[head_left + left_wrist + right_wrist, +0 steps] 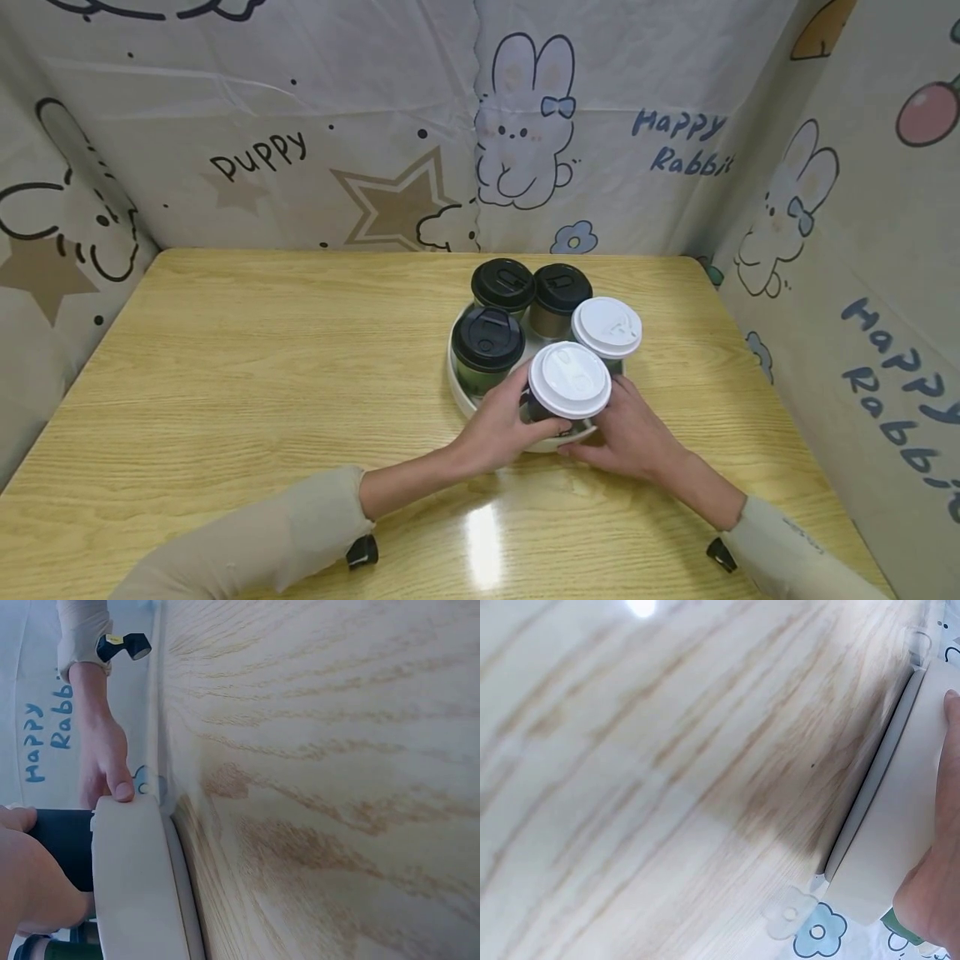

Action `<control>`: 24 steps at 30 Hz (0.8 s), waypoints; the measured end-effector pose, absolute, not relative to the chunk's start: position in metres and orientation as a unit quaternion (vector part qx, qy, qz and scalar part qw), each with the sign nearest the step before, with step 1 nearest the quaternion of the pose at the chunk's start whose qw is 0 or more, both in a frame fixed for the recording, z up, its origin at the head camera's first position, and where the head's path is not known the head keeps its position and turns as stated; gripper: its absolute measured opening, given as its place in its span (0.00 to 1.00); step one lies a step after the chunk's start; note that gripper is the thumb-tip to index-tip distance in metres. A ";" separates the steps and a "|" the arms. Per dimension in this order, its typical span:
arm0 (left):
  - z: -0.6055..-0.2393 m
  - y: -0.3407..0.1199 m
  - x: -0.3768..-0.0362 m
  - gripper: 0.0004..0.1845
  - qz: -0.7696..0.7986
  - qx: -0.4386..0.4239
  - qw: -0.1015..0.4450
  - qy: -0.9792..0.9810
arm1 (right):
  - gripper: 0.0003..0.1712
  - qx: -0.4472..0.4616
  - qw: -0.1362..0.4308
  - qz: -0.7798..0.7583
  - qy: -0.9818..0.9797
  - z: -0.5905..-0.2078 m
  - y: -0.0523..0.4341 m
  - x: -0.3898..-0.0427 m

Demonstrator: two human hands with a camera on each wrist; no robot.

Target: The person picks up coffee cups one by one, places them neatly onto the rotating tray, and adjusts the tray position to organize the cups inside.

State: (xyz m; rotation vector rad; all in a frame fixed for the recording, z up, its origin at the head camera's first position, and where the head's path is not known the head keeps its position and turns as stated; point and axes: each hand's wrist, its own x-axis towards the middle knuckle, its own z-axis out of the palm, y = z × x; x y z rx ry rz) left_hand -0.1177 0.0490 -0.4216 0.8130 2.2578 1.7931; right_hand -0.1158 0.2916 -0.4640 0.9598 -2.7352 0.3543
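The round white tray (459,385) sits on the wooden desk (225,375), right of centre, carrying five lidded cups (three black lids, two white). My left hand (498,429) curls around its near rim beside the nearest white-lidded cup (568,382); my right hand (630,433) grips the rim opposite, fingers (120,784) pressing its edge.

Round white tray (459,392) on pale wooden table (247,375), bearing five lidded paper cups. Left hand (497,429) and right hand (628,432) gripping near rim, flanking nearest white-lidded dark cup (567,382).
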 end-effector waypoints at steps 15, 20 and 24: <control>-0.428 0.048 -0.123 0.44 0.570 0.256 0.087 0.776 | 0.51 0.335 0.130 0.122 -0.925 -0.465 0.291 -0.115; -0.428 0.047 -0.125 0.44 0.559 0.259 0.086 0.783 | 0.52 0.333 0.125 0.122 -0.926 -0.465 0.290 -0.114; -0.428 0.047 -0.126 0.45 0.552 0.263 0.084 0.787 | 0.52 0.333 0.126 0.122 -0.926 -0.464 0.289 -0.114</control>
